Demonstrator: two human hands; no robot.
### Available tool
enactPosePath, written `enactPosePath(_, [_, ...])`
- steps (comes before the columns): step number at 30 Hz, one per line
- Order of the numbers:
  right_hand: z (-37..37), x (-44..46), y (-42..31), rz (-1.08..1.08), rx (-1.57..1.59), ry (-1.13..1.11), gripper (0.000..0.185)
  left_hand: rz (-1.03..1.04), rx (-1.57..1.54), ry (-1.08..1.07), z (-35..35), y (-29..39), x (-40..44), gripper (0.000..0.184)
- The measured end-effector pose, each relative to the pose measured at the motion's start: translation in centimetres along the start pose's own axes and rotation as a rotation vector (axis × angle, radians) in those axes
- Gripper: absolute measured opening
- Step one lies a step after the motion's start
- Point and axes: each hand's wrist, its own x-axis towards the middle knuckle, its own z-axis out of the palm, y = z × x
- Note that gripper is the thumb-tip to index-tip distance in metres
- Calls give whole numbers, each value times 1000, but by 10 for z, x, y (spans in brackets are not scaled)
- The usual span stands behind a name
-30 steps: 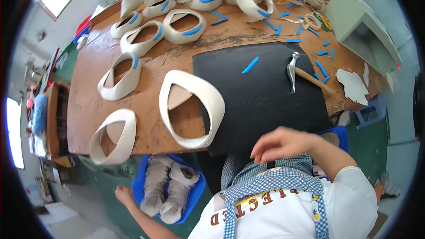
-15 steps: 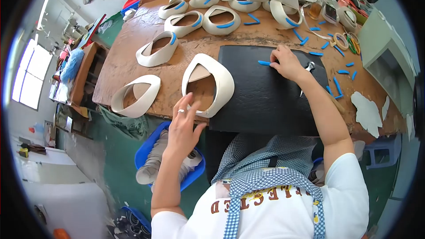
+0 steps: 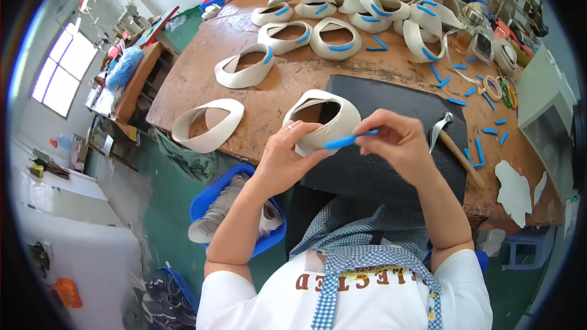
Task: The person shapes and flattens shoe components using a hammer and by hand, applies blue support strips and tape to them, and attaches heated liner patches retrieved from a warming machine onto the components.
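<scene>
My left hand [image 3: 286, 154] grips the near edge of a cream ring-shaped shoe upper [image 3: 343, 116], thumb on the outside and fingers at the opening. Between the thumb and fingers of my right hand [image 3: 398, 146] is a blue strip [image 3: 340, 143], slightly blurred, held against or just in front of the upper's near side. Beneath both hands lies a black mat [image 3: 391, 171]. To its right is a hammer with a wooden handle [image 3: 463, 160] and metal head [image 3: 441, 127]. Another cream upper [image 3: 211, 140], with no blue strip showing, rests left of my hands.
Several uppers bearing blue strips [image 3: 336, 40] crowd the back of the wooden table [image 3: 189, 73]. Loose blue strips [image 3: 479, 151] and white scraps [image 3: 512, 192] lie at the right, near a grey machine casing [image 3: 544, 122]. A blue basket [image 3: 269, 241] stands below the front edge.
My right hand has lifted the blue strip off the mat and brought it left to the upper. My left hand has taken hold of that upper, which now tilts up at the mat's edge.
</scene>
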Motion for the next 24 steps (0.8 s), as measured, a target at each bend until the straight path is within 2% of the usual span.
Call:
enactPosePath(6, [21, 11, 5, -86, -170, -78, 15, -81, -18, -36, -3, 6, -4, 46])
enactPosePath(8, [24, 15, 10, -96, -203, -61, 17, -37, -31, -36, -3, 1, -4, 45])
enactPosePath(24, [33, 24, 17, -8, -152, -78, 13, -18, -74, -49, -11, 2, -7, 39])
